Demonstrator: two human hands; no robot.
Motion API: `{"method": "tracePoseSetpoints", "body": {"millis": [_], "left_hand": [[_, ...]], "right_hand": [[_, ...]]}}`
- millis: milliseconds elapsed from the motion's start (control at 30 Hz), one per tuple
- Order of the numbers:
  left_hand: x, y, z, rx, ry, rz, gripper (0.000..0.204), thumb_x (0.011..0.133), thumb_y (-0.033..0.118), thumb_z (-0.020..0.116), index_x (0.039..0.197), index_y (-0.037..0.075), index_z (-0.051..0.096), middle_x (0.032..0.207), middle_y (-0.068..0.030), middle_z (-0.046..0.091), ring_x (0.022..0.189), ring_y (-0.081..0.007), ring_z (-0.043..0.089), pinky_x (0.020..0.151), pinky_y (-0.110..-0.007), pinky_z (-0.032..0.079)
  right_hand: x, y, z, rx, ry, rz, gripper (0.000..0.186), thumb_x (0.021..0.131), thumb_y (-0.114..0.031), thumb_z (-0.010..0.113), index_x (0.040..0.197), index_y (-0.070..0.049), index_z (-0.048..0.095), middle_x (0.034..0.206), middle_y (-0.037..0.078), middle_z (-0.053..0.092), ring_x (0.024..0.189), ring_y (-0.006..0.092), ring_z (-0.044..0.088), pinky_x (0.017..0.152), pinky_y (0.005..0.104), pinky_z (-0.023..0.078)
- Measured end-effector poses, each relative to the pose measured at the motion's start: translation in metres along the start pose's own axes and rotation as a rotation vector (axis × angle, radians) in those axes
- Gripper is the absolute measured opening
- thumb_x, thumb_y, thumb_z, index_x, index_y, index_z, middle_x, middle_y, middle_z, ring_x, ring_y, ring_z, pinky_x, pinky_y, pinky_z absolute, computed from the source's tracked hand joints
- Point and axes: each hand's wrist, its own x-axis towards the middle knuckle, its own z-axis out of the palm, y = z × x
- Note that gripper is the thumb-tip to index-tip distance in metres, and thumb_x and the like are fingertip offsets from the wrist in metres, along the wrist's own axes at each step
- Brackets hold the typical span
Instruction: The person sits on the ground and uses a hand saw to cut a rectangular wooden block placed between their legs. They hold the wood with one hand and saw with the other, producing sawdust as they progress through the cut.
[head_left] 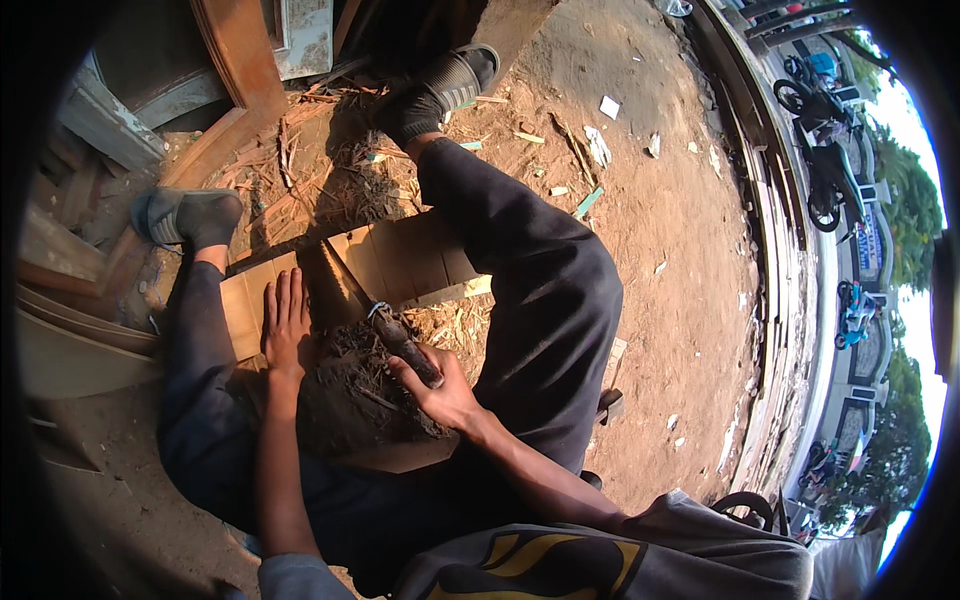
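My left hand [287, 320] lies with outstretched fingers on a light wooden board [392, 255], which runs crosswise between my legs and has several lines across it. My right hand [430, 385] grips the dark, worn handle of a narrow saw [350, 275]. The blade points up and to the left and meets the board just right of my left hand. Beneath my hands, a dark heap of shavings and debris [360, 385] fills the shaded space between my legs.
Old wooden frames and panels [240, 60] stand at the upper left. Wood scraps [290, 140] litter the ground near my sandaled feet [200, 215]. Dirt ground [670, 330] stretches right toward long planks [765, 300], with parked motorbikes [830, 180], a fence and trees beyond.
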Motion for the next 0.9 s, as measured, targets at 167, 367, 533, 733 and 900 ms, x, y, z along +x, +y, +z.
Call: {"method": "tracePoseSetpoints", "body": {"millis": [167, 367, 533, 733, 900], "left_hand": [[0.01, -0.004, -0.025, -0.222, -0.109, 0.04, 0.064, 0.078, 0.012, 0.063, 0.136, 0.001, 0.039, 0.148, -0.0144, 0.029, 0.139, -0.0299, 0.023, 0.117, -0.045, 0.016], [0.002, -0.01, -0.009, -0.267, -0.043, 0.025, 0.07, 0.075, 0.012, 0.064, 0.139, 0.001, 0.035, 0.146, -0.0151, 0.032, 0.137, -0.0302, 0.027, 0.116, -0.045, 0.02], [0.008, -0.007, -0.015, -0.295, -0.019, 0.015, 0.059, 0.082, 0.01, 0.054, 0.138, 0.002, 0.037, 0.143, -0.0145, 0.037, 0.136, -0.03, 0.031, 0.114, -0.045, 0.023], [0.009, -0.009, -0.02, -0.321, -0.084, 0.02, 0.072, 0.076, 0.014, 0.063, 0.14, 0.001, 0.033, 0.145, -0.0142, 0.033, 0.138, -0.029, 0.027, 0.116, -0.043, 0.021], [0.011, -0.013, -0.022, -0.321, -0.088, 0.021, 0.066, 0.08, 0.012, 0.059, 0.14, 0.001, 0.033, 0.146, -0.0157, 0.032, 0.137, -0.0303, 0.029, 0.115, -0.044, 0.022]], "right_hand": [[0.011, -0.001, -0.004, 0.088, 0.016, 0.033, 0.036, 0.091, -0.032, 0.059, 0.074, 0.0, 0.054, 0.057, -0.001, 0.041, 0.056, 0.0087, 0.037, 0.051, 0.0302, 0.033], [0.0, -0.005, -0.014, 0.023, -0.049, 0.08, 0.035, 0.092, -0.033, 0.057, 0.078, -0.001, 0.056, 0.058, -0.001, 0.046, 0.055, 0.0071, 0.041, 0.05, 0.027, 0.034], [-0.013, -0.007, -0.026, 0.08, -0.071, 0.141, 0.032, 0.092, -0.029, 0.056, 0.084, 0.002, 0.059, 0.059, 0.003, 0.047, 0.058, 0.0087, 0.041, 0.053, 0.0293, 0.037], [-0.001, -0.008, -0.017, 0.077, -0.024, 0.075, 0.034, 0.093, -0.029, 0.057, 0.074, -0.001, 0.053, 0.056, -0.003, 0.039, 0.054, 0.0054, 0.033, 0.049, 0.0267, 0.03], [-0.038, -0.009, -0.034, 0.136, -0.038, 0.107, 0.032, 0.094, -0.028, 0.055, 0.074, -0.003, 0.055, 0.057, -0.004, 0.042, 0.054, 0.0041, 0.037, 0.048, 0.0256, 0.031]]}}
